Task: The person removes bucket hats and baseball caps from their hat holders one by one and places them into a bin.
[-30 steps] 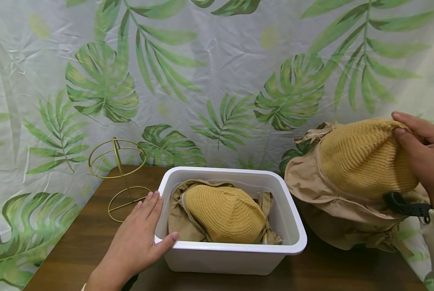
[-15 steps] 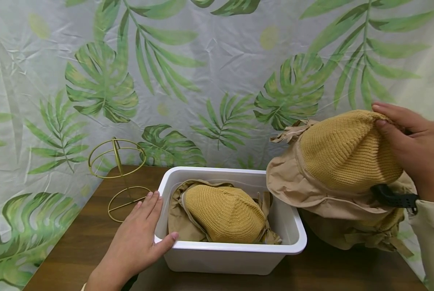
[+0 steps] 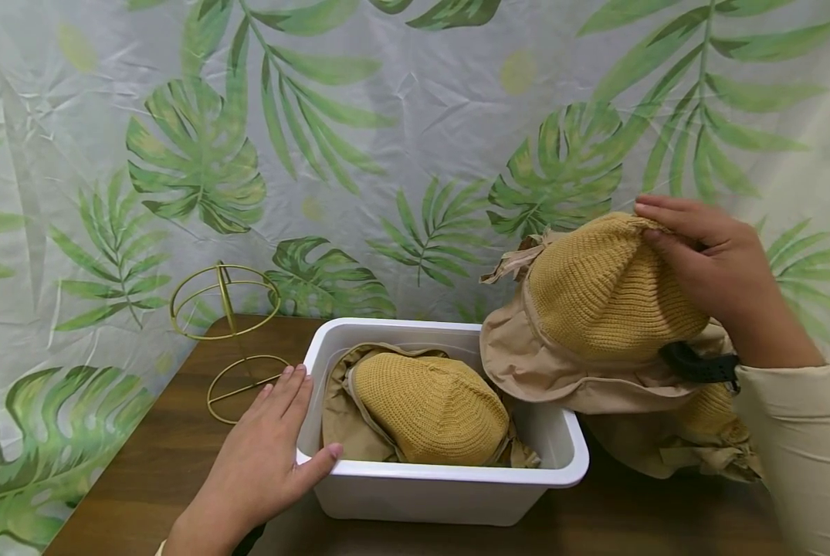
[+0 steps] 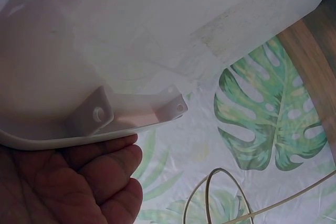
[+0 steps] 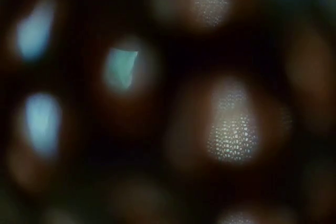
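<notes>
My right hand point(image 3: 723, 274) pinches the crown of a yellow knit hat point(image 3: 598, 297) with a beige fabric brim and ties. This hat hangs over the right back part of a white plastic tub point(image 3: 428, 498), its brim hiding some of the rim. Inside the tub lies a similar yellow hat point(image 3: 431, 409), crown up. My left hand point(image 3: 262, 448) rests on the tub's left rim, fingers straight and thumb over the front corner. In the left wrist view, the fingers point(image 4: 113, 169) touch the rim's underside. The right wrist view is dark and blurred, with knit texture showing through.
Another yellow and beige hat point(image 3: 716, 440) sits right of the tub, partly hidden by the held hat and forearm. A gold wire stand point(image 3: 230, 336) stands at the left back of the brown wooden table point(image 3: 130, 455). Behind hangs a leaf-print cloth point(image 3: 415, 154).
My right hand has carried the held hat leftward, from beside the tub to over its right back part. The left hand, the tub and the hat inside have stayed put.
</notes>
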The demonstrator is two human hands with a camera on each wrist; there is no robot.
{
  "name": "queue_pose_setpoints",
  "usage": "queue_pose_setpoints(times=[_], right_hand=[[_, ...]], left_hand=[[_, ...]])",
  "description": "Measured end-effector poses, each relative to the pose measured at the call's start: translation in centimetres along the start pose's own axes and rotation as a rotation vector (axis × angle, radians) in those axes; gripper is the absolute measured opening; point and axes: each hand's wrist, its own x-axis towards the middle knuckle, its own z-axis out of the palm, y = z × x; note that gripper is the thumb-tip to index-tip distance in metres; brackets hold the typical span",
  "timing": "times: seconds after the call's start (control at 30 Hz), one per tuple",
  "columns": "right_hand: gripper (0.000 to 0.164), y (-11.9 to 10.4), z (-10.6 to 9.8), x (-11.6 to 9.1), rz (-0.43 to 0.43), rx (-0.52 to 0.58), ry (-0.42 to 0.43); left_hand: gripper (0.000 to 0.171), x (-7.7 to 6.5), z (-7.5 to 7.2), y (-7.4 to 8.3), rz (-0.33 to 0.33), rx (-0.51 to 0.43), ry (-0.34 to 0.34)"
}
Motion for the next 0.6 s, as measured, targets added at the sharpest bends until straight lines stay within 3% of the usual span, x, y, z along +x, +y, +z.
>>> queue_pose_setpoints(times=[0.6], right_hand=[[0.037, -1.3, 3.6, 1.6, -0.165, 0.003, -0.103]], left_hand=[[0.086, 0.0, 0.2, -0.2, -0.007, -0.019, 0.011]])
